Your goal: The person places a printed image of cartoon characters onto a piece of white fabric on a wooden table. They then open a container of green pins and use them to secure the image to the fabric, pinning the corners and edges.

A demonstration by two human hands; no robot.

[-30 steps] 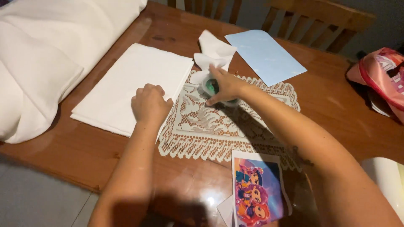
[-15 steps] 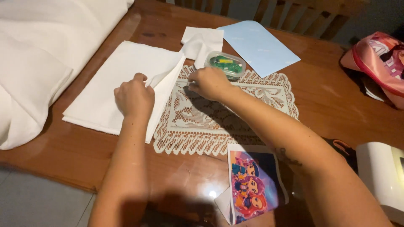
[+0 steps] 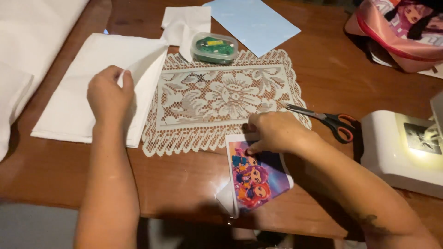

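Note:
My left hand [image 3: 110, 94] pinches the lifted right edge of a folded white cloth [image 3: 78, 87] that lies on the wooden table [image 3: 184, 180]. My right hand [image 3: 272, 131] rests on the top of a colourful cartoon print [image 3: 256, 177] near the table's front edge, fingers pressing it. Between my hands lies a white lace mat [image 3: 221, 99]. A small clear box with a green lid [image 3: 214, 47] stands at the mat's far edge.
Scissors with orange and black handles [image 3: 330, 122] lie right of the mat. A white machine [image 3: 406, 150] sits at the right edge. A light blue sheet [image 3: 254, 23], a white tissue [image 3: 184, 23], a pink bag [image 3: 401, 32] and white bedding [image 3: 27, 41] surround the area.
My right hand has let go of the small box and moved toward me onto the cartoon print. My left hand still lifts the white cloth's edge.

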